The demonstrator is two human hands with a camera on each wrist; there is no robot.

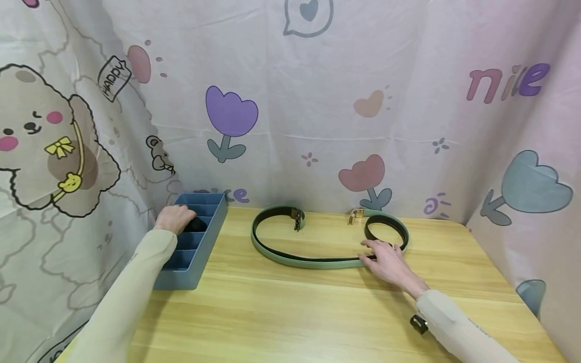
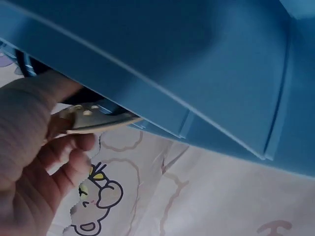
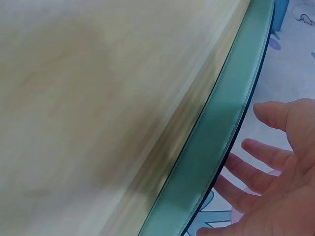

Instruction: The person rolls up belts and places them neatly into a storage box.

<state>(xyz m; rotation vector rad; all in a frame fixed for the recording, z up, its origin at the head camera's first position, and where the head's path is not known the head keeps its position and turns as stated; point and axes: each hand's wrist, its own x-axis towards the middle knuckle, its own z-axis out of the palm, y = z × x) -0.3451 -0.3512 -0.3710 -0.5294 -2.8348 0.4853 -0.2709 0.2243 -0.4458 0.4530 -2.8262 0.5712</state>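
Note:
A pale green belt (image 1: 313,262) with a black inner face stands on its edge on the table, in a wide curve. Dark metal hardware (image 1: 297,220) sits at its left end; near its small right-hand loop is a gold-coloured buckle (image 1: 356,216). My right hand (image 1: 389,262) hovers over or touches the belt near that loop, fingers spread; in the right wrist view they lie beside the green strap (image 3: 211,123). Inside the blue divided box (image 1: 206,262), my left hand (image 1: 176,219) grips a black rolled belt (image 1: 194,225) by its gold-toned buckle (image 2: 101,118). A divider partly hides this grip.
The box stands at the table's left side, with several compartments split by thin dividers (image 1: 190,241). A printed curtain (image 1: 299,101) hangs behind the wooden table (image 1: 290,312) and along both sides. A small black clip-like object (image 1: 418,324) is by the right sleeve.

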